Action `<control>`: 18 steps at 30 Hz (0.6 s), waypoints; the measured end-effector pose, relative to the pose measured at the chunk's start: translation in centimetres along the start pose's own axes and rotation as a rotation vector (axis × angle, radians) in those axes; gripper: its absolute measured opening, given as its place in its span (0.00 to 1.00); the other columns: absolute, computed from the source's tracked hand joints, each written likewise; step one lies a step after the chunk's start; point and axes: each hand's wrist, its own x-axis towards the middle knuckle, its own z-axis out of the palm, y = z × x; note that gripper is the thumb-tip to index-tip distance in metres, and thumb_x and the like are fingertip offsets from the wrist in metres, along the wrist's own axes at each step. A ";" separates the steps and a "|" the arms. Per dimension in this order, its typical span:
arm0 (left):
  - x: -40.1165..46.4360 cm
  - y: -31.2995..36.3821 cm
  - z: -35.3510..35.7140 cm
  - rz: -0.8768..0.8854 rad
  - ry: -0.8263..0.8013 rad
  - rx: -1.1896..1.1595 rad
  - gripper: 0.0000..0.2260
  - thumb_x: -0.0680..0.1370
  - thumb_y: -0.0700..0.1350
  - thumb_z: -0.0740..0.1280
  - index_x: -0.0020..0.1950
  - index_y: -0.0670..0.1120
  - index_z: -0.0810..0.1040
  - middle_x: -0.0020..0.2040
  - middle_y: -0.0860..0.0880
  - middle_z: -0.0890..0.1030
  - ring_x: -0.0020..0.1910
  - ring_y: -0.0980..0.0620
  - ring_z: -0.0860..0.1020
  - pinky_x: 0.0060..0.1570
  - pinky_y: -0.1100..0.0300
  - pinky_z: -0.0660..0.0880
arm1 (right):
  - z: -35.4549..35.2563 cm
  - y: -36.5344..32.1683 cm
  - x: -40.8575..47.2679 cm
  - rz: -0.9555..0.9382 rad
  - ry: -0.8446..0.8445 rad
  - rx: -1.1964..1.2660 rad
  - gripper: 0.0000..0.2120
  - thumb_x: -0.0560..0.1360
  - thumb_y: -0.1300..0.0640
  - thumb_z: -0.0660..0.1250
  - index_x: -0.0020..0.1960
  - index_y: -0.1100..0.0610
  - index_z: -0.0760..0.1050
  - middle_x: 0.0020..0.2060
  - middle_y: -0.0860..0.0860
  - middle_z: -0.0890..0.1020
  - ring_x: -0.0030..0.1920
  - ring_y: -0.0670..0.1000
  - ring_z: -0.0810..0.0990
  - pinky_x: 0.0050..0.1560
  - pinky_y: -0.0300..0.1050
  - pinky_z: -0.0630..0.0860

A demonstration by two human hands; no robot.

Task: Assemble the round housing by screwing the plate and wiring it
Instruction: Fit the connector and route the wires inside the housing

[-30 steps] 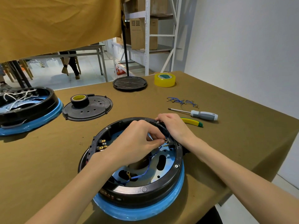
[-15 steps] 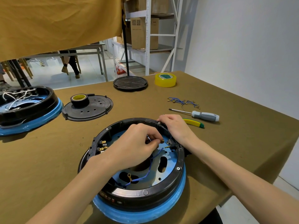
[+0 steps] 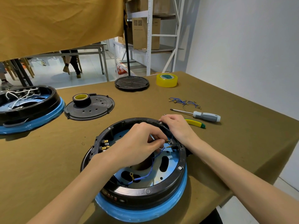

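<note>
Your housing [image 3: 181,172] sits near-centre on the worktop [image 3: 48,159], black ring on a blue base, blue plate [image 3: 155,177] inside. Your left hand [image 3: 137,146] is over the middle, fingers [image 3: 159,140] pinched together on the end of the blue wire [image 3: 150,173], right at the brass terminals [image 3: 169,143] on the ring's right inner wall. The wire loops near-left to a ring lug [image 3: 130,175] lying on the plate. Your right hand [image 3: 176,126] rests on the far-right rim, fingers curled over it; can't tell whether they hold anything.

Right of it: screwdriver [image 3: 205,115] and a yellow-green tool [image 3: 196,123], w/ spare blue wires [image 3: 182,101] just beyond. Far: yellow tape [image 3: 167,80], round stand base [image 3: 131,84]. Left: black cover [image 3: 90,109] w/ a tape roll [image 3: 81,99] on it, and a 2nd housing [image 3: 29,109] at the far-left edge.
</note>
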 end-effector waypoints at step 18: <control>-0.9 0.4 -1.1 0.016 0.109 0.030 0.07 0.81 0.43 0.68 0.53 0.52 0.86 0.39 0.57 0.85 0.39 0.59 0.83 0.45 0.58 0.82 | -0.3 -0.3 -0.3 -0.084 0.026 -0.129 0.20 0.84 0.54 0.61 0.45 0.69 0.80 0.34 0.56 0.73 0.36 0.49 0.69 0.39 0.48 0.64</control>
